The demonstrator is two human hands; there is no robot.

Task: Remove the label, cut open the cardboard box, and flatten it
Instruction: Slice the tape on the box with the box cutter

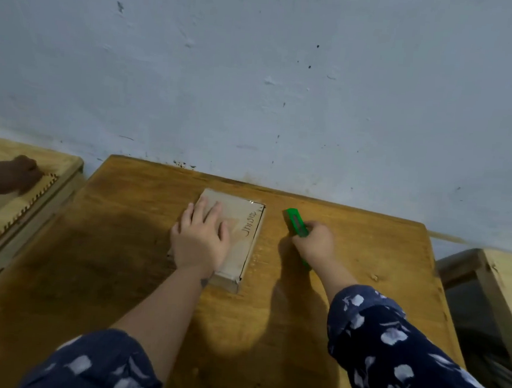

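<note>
A flat brown cardboard box (pixel 242 241) lies on the wooden table (pixel 122 244), its long side running away from me, with dark handwriting along its right edge. My left hand (pixel 199 238) rests flat on the box's left half, fingers spread. Just right of the box, my right hand (pixel 315 243) grips a green utility knife (pixel 296 224) low over the table, its tip pointing away toward the wall. The knife is apart from the box. No label shows on the visible part of the box top.
A blue-grey wall (pixel 257 86) rises right behind the table. Another person's hand (pixel 11 174) rests on a neighbouring wooden table (pixel 27 206) at the left. A wooden frame (pixel 498 289) stands beyond the table's right edge.
</note>
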